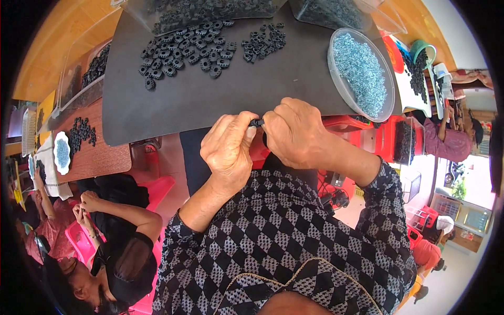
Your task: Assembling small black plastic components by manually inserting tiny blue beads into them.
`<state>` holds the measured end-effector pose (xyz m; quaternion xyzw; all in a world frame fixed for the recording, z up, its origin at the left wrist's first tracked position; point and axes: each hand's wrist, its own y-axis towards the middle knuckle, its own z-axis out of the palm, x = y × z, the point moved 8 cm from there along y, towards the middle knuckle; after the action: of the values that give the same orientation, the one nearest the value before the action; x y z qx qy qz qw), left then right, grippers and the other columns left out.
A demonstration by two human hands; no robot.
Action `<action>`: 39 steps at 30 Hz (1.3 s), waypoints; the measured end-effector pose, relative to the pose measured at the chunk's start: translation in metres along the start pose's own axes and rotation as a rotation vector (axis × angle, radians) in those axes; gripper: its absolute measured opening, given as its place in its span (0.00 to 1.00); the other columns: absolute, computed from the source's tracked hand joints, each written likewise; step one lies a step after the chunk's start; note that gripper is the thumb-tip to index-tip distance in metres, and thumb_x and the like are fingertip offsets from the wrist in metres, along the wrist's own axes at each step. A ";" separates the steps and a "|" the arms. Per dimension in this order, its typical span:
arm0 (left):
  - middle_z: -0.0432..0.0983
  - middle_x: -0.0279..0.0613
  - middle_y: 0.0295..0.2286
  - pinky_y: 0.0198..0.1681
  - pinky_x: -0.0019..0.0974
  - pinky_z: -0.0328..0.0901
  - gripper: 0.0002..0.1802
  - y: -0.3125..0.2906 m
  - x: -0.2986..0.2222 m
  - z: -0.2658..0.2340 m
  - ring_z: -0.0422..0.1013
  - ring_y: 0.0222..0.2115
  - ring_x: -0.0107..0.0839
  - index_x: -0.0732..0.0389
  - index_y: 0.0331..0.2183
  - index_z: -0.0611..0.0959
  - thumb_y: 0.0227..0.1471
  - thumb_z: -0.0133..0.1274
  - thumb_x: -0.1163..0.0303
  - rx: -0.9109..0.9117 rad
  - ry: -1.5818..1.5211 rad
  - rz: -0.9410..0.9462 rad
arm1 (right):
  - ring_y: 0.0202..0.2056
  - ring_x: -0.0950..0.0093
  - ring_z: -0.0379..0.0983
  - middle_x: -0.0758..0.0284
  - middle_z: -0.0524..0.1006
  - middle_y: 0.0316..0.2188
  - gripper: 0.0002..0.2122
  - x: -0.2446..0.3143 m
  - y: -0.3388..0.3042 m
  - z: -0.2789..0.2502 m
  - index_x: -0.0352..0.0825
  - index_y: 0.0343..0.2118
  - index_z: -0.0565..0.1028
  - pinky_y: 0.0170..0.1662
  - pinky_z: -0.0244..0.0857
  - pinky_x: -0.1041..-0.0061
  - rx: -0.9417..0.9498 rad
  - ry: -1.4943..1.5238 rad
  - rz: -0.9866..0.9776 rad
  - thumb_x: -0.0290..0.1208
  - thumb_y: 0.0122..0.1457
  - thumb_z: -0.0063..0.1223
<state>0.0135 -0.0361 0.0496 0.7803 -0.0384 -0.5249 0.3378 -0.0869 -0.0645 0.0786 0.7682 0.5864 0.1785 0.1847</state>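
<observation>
My left hand (228, 142) and my right hand (296, 131) meet just off the near edge of the dark tabletop (210, 100). Between their fingertips is a small black plastic part (256, 123); both hands are closed on it, and the fingers hide most of its shape. Beyond them on the tabletop lies a spread pile of black, ridged plastic pieces (189, 50). A second pile, of smaller black pieces (264, 42), sits to its right. On the right edge, a round clear tub (342, 90) holds many tiny shiny bluish pieces (362, 68).
Clear bins of black parts (210, 13) and bluish pieces (331, 13) stand along the far edge. At left, a co-worker (123, 231) sits by a reddish-brown table (105, 163) with black parts and a white dish (62, 168). Red plastic stools (386, 139) stand at right.
</observation>
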 end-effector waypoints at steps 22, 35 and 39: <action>0.71 0.38 0.20 0.24 0.27 0.62 0.07 -0.007 0.025 0.007 0.68 0.20 0.26 0.68 0.31 0.81 0.47 0.57 0.77 0.079 -0.258 -0.215 | 0.21 0.65 0.64 0.63 0.65 0.21 0.11 -0.009 0.000 0.002 0.28 0.29 0.68 0.23 0.58 0.68 0.014 0.177 0.100 0.17 0.41 0.55; 0.70 0.40 0.19 0.23 0.29 0.62 0.09 -0.007 0.012 0.008 0.68 0.19 0.29 0.67 0.32 0.80 0.42 0.57 0.81 -0.001 0.026 0.032 | 0.21 0.67 0.62 0.63 0.64 0.22 0.12 -0.009 -0.006 0.011 0.26 0.28 0.69 0.24 0.58 0.69 0.001 0.081 0.087 0.18 0.36 0.55; 0.71 0.37 0.21 0.24 0.26 0.62 0.08 -0.001 0.024 0.012 0.67 0.20 0.23 0.68 0.34 0.81 0.47 0.56 0.79 0.037 -0.266 -0.220 | 0.20 0.66 0.64 0.65 0.65 0.18 0.09 -0.022 0.001 0.001 0.32 0.24 0.68 0.23 0.60 0.67 -0.095 0.226 0.122 0.24 0.40 0.56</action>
<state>0.0134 -0.0512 0.0277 0.7096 -0.0071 -0.6565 0.2557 -0.0910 -0.0859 0.0773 0.7678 0.5465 0.3024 0.1427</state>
